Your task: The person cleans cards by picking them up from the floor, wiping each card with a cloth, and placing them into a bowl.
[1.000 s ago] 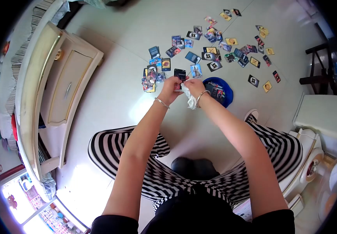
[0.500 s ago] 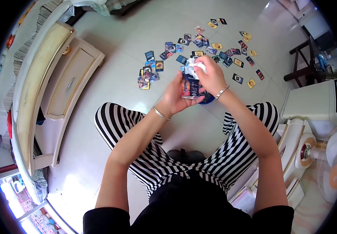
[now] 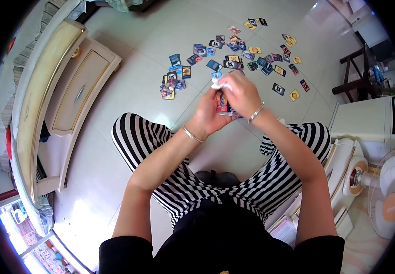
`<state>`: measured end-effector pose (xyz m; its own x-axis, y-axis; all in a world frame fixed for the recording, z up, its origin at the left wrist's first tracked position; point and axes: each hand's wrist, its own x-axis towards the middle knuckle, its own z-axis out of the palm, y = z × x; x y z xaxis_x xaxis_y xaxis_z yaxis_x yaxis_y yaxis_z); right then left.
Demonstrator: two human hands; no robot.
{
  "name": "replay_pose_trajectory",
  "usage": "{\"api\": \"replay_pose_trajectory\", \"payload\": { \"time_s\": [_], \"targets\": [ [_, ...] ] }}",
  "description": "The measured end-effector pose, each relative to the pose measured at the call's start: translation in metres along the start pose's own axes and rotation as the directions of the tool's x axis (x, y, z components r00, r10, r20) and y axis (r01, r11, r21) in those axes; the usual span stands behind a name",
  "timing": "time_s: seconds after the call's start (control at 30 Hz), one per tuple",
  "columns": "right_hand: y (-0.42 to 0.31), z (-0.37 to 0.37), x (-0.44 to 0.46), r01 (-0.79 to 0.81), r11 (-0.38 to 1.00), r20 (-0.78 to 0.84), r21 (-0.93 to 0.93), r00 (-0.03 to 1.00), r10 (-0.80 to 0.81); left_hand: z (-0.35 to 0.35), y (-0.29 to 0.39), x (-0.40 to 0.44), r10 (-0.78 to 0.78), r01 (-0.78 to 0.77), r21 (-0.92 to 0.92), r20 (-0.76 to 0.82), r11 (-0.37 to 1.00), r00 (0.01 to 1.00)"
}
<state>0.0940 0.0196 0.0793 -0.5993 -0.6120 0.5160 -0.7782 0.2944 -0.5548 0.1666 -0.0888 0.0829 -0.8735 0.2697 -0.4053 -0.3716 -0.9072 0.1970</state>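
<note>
My left hand (image 3: 208, 114) holds a dark red-and-blue printed card pack (image 3: 223, 106), its thumb along the pack's near side. Over the upper part of the pack is my right hand (image 3: 245, 97), its fingers pinched on a crumpled white tissue-like sheet (image 3: 216, 85). That hand is slightly smeared and hides much of the pack. Whether the pack is a wrapper or a stack of loose cards I cannot tell. Just beyond the hands, several picture cards (image 3: 214, 65) lie scattered on the floor.
A pile of cards (image 3: 170, 86) lies on the tiled floor (image 3: 147, 36) to the left. More yellow and black cards (image 3: 280, 71) spread to the right. A cream cabinet (image 3: 81, 91) stands at left, a dark wooden stool (image 3: 357, 73) and an electric fan (image 3: 389, 196) at right.
My right hand has turned and come down over the pack, with the white sheet now mostly hidden under its fingers. The pack is more covered than before.
</note>
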Motion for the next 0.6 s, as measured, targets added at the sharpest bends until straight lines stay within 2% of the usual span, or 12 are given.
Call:
{"api": "replay_pose_trajectory", "payload": {
  "time_s": [0.03,0.07,0.17,0.2,0.23,0.3,0.33,0.37,0.43,0.5,0.6],
  "targets": [
    [-0.007,0.001,-0.005,0.005,0.999,0.052,0.045,0.999,-0.007,-0.002,0.002,0.0,0.021,-0.02,0.028,-0.03,0.999,0.999],
    [-0.009,0.008,-0.015,0.094,0.991,0.025,0.099,0.995,-0.097,-0.022,0.003,0.01,0.072,-0.069,-0.044,0.074,0.997,0.995],
    [-0.02,-0.002,-0.017,0.156,0.984,0.024,0.087,0.987,-0.159,-0.018,0.005,0.01,0.076,-0.076,-0.002,0.146,0.997,0.986],
    [-0.012,-0.003,-0.014,0.084,0.994,-0.014,0.069,0.996,-0.083,-0.005,0.005,0.002,-0.002,0.009,-0.064,0.098,0.998,0.995],
    [-0.006,-0.006,-0.006,0.021,1.0,-0.066,-0.015,0.998,-0.022,-0.006,0.004,0.002,-0.01,0.016,-0.064,0.099,0.998,0.995],
    [0.006,-0.012,0.003,0.037,0.987,-0.076,-0.154,0.996,-0.049,-0.005,0.003,0.004,-0.003,0.001,0.015,0.114,1.0,0.993],
    [0.004,-0.012,0.0,0.039,0.987,-0.077,-0.155,0.996,-0.051,-0.004,0.004,0.006,0.028,-0.028,0.003,0.038,1.0,0.999],
    [0.001,-0.009,-0.006,0.082,0.988,-0.02,-0.129,0.996,-0.086,-0.004,0.007,0.006,0.031,-0.031,0.005,0.04,1.0,0.999],
    [-0.01,-0.004,-0.021,0.163,0.982,0.066,-0.092,0.985,-0.157,-0.006,0.01,0.007,0.145,-0.144,-0.027,0.014,0.989,0.989],
    [-0.024,-0.005,-0.029,0.167,0.98,0.044,0.104,0.984,-0.172,-0.016,0.011,0.012,0.145,-0.144,-0.046,0.014,0.988,0.989],
    [-0.019,-0.01,-0.028,0.123,0.985,0.053,0.122,0.99,-0.13,-0.011,0.012,0.011,0.17,-0.166,-0.061,0.077,0.984,0.982]
  ]
}}
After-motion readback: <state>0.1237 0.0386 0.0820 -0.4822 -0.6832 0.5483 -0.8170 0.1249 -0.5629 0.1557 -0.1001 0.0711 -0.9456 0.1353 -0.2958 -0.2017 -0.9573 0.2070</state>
